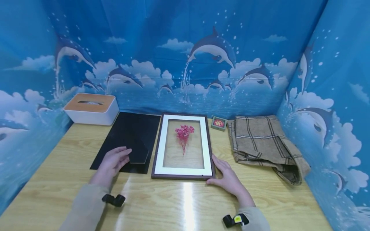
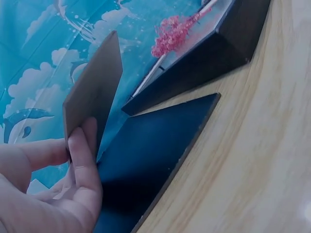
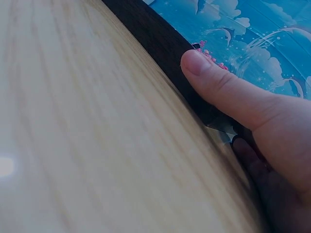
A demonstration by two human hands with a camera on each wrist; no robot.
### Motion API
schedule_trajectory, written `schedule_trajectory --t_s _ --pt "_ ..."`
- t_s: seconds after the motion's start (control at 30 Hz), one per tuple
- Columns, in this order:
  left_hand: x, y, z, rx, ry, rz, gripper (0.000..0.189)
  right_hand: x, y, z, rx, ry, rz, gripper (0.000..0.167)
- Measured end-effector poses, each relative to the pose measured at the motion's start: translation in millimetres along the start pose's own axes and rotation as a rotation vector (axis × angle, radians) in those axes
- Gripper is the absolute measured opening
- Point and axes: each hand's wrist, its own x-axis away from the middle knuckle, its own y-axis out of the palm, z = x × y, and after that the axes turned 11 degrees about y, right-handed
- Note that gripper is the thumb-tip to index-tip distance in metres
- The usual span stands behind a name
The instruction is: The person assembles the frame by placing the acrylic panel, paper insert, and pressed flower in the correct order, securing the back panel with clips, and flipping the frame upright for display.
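Blue cloth (image 1: 173, 38) with jumping dolphins hangs behind a light wood surface (image 1: 153, 202). On the left part of it lies a flat black board (image 1: 136, 126). Its small flap (image 1: 137, 154) sticks up near the end closest to the person. The left hand (image 1: 113, 160) pinches this flap between thumb and fingers, on the flap's left side. Just right of the board lies a dark picture frame (image 1: 183, 176) with a white border and pink flowers (image 1: 184, 133) in the middle. The right hand (image 1: 228, 178) touches the frame's near right corner, with its thumb at the near edge and its fingers, quite straight, along the right side. So the frame lies between the two hands. Behind the board, to the left, sits a white tissue box (image 1: 92, 117). Right of the frame are a little green box (image 1: 218, 128) and a folded checked cloth (image 1: 260, 138).
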Motion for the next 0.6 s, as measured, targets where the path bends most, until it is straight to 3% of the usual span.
schedule_trajectory --t_s 0.17,0.47,0.6 --pt "8.4 0.3 2.8 0.046 -0.007 0.014 0.022 0.6 0 -1 0.000 0.006 -0.001 0.109" --pt "19.7 3.2 9.7 0.092 0.091 -0.045 0.017 1.0 -1 -3 -0.031 0.045 -0.023 0.110" --pt "25.3 6.2 13.5 0.096 0.124 -0.074 0.019 1.8 -3 -6 -0.102 0.084 -0.050 0.111"
